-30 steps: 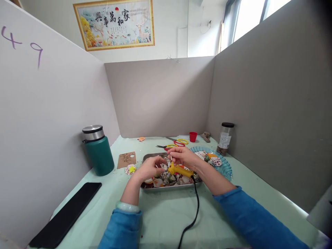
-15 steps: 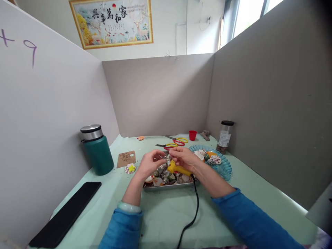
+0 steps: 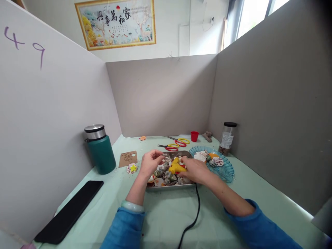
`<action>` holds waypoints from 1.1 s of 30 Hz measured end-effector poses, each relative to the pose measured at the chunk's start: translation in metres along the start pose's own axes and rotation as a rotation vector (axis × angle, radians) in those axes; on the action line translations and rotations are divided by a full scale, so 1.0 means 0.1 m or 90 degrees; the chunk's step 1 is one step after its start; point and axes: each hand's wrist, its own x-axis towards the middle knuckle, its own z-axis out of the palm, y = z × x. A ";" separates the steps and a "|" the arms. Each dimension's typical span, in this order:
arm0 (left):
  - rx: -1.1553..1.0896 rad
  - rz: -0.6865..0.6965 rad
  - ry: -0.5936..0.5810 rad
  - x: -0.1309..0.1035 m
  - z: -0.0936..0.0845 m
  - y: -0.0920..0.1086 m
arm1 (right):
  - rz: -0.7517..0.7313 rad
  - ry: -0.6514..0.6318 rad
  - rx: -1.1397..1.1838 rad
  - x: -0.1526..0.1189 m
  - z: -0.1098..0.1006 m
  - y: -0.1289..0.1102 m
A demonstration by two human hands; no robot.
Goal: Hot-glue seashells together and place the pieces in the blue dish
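A metal tray (image 3: 169, 187) holds many seashells (image 3: 163, 169) in mixed colours. On top of them is a yellow hot glue gun (image 3: 176, 166), its black cord (image 3: 197, 207) running over the tray's front edge towards me. My right hand (image 3: 197, 170) is at the right side of the tray, thumb and fingers closed around the glue gun, hiding its handle. Above the tray's left part, my left hand (image 3: 150, 162) pinches thumb and forefinger together; what sits between the tips is too small to make out.
A blue plate (image 3: 228, 169) with shells stands right of the tray. Behind lie scissors (image 3: 172, 147) and a red cup (image 3: 194, 136). To the left are a brown card (image 3: 127, 159), a decorated disc (image 3: 132, 168), a green flask (image 3: 101, 155) and a black slab (image 3: 70, 211). A jar (image 3: 227, 140) stands right.
My right hand has moved away from my left, to the right and down, and has closed around the glue gun. My left hand keeps its fingers pinched. The view has shifted slightly.
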 end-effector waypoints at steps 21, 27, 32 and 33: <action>0.154 0.132 -0.009 -0.11 0.18 -0.06 | -0.021 0.154 0.993 0.09 0.24 -0.24; 0.136 0.107 -0.031 -0.12 0.22 -0.08 | -0.009 0.158 1.020 0.09 0.30 -0.22; 0.058 0.074 -0.056 -0.08 0.22 -0.12 | -0.028 0.209 0.992 0.09 0.29 -0.22; 0.042 0.065 -0.058 -0.07 0.22 -0.12 | -0.027 0.218 0.988 0.09 0.29 -0.21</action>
